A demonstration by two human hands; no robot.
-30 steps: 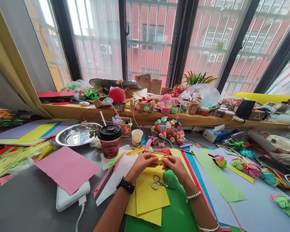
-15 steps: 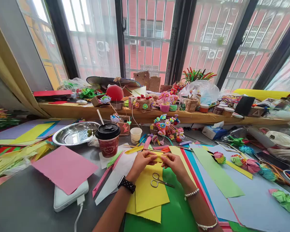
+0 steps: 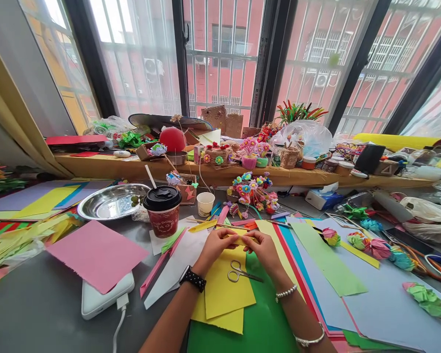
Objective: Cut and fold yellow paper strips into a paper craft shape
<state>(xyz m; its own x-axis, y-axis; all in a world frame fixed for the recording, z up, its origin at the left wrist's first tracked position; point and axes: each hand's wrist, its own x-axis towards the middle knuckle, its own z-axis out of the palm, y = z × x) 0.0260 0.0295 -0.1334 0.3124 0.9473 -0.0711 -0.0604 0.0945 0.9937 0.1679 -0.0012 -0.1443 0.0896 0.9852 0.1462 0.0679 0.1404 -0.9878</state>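
Between my two hands is a small strip of yellow paper (image 3: pixel 240 240), pinched at both ends. My left hand (image 3: pixel 217 249), with a black watch band at the wrist, is closed on its left end. The fingers of my right hand (image 3: pixel 261 249) close on the other end, so much of the strip is hidden. Right below the hands lie small metal scissors (image 3: pixel 238 272), partly on yellow sheets (image 3: pixel 228 294) and partly over a green sheet (image 3: pixel 268 314). A thin stick (image 3: pixel 230 226) lies just beyond my fingertips.
To the left stand a lidded red cup (image 3: pixel 163 215), a paper cup (image 3: pixel 206 203) and a metal plate (image 3: pixel 106 212). A pink sheet (image 3: pixel 95 255) lies on a white power bank (image 3: pixel 106 301). Crumpled paper flowers (image 3: pixel 378 248) and coloured sheets spread at right. Crafts crowd the sill (image 3: pixel 132 169).
Both hands have drawn slightly closer together over the yellow paper, and less of it shows between them. The whole view has shifted slightly.
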